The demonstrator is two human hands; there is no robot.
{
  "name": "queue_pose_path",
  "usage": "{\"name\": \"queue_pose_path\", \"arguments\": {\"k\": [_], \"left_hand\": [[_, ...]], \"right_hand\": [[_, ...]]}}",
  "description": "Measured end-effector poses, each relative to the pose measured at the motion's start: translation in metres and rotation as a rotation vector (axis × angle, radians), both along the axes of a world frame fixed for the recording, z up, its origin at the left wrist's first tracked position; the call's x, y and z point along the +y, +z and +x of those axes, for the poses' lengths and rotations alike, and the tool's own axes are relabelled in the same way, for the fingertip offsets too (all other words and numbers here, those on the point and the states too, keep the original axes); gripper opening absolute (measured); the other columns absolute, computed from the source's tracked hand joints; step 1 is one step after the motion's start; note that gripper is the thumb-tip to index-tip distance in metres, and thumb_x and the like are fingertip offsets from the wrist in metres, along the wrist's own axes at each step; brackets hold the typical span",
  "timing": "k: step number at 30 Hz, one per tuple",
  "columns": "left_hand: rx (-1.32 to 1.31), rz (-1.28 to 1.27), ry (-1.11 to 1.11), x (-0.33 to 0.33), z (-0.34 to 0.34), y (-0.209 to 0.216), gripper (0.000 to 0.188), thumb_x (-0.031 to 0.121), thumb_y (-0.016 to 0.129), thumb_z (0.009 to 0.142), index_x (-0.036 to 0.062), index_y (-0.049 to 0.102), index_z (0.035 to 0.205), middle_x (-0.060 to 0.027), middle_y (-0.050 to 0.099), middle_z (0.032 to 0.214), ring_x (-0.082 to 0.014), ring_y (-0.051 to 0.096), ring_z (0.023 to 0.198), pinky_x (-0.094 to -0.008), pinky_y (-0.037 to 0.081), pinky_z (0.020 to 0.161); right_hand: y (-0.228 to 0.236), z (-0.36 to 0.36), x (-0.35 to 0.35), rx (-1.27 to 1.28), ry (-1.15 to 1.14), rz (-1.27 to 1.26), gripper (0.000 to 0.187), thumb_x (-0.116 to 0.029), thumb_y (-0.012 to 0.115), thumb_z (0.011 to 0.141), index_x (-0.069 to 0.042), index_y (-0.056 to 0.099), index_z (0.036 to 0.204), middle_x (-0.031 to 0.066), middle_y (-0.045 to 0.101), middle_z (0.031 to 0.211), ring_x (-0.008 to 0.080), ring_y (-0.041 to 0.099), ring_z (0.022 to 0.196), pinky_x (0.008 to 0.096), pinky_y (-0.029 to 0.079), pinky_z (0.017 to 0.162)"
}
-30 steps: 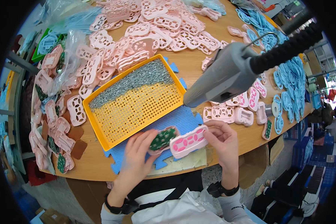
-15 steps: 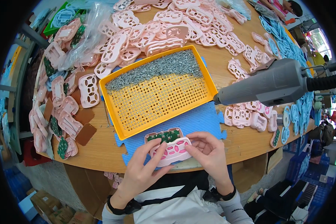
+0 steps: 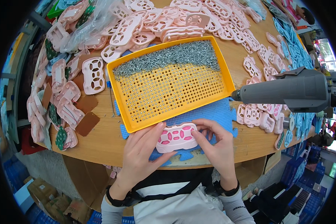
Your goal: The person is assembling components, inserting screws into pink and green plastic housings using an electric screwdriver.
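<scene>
A pale pink controller-shaped casing (image 3: 175,147) with bright pink buttons facing up lies between my hands, over the blue foam mat (image 3: 220,112). My left hand (image 3: 140,149) grips its left end, fingertips at the upper left corner and thumb near the lower edge. At the right end, my right hand (image 3: 218,145) holds the upper corner between thumb and fingers. No green circuit board shows in the casing now; its underside is hidden.
Just beyond stands a yellow perforated tray (image 3: 128,125) with loose screws. A grey power screwdriver (image 3: 283,91) juts in from the right. Pink shells (image 3: 168,22) heap at the back; more shells with green circuit boards (image 3: 61,138) lie left. Light blue parts (image 3: 291,41) pile right.
The buttoned front has come down over the back half, covering the green circuit board that showed before. My hands have closed in on the casing's ends. The whole view has shifted slightly.
</scene>
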State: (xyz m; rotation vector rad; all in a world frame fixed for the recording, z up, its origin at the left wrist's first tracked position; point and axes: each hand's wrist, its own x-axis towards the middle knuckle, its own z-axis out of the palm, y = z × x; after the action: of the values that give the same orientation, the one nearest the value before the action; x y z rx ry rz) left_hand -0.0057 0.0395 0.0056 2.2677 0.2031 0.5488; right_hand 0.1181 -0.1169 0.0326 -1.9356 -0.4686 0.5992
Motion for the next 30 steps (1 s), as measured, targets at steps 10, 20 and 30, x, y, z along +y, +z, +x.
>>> {"name": "queue_pose_path", "arguments": {"k": [10,20,30], "left_hand": [[0.026,-0.037,-0.039,0.001,0.003,-0.002,0.073,0.016,0.082,0.059,-0.0013,0.050,0.123,-0.0136,0.060,0.112,-0.0278,0.057,0.099,-0.0355,0.046,0.083],[0.026,-0.030,-0.030,0.001,0.002,-0.001,0.075,0.016,0.082,0.059,-0.0039,0.050,0.123,-0.0135,0.060,0.112,-0.0273,0.058,0.095,-0.0349,0.047,0.081],[0.084,0.012,-0.047,0.005,0.000,-0.001,0.071,0.021,0.082,0.058,-0.0013,0.054,0.120,-0.0131,0.061,0.109,-0.0268,0.057,0.098,-0.0339,0.046,0.084]], "right_hand": [[0.002,-0.001,0.003,-0.148,0.060,0.012,0.027,0.002,0.067,0.075,0.000,0.063,0.102,0.0104,0.058,0.096,0.0150,0.059,0.075,0.0253,0.048,0.066],[-0.003,0.014,-0.006,-0.264,0.382,0.020,0.055,-0.009,0.075,0.066,-0.001,0.056,0.117,0.0137,0.054,0.118,0.0306,0.051,0.107,0.0360,0.041,0.092],[-0.003,0.026,-0.010,-0.228,0.476,-0.028,0.063,-0.013,0.077,0.062,-0.001,0.052,0.119,0.0149,0.053,0.115,0.0318,0.051,0.106,0.0365,0.042,0.090]]}}
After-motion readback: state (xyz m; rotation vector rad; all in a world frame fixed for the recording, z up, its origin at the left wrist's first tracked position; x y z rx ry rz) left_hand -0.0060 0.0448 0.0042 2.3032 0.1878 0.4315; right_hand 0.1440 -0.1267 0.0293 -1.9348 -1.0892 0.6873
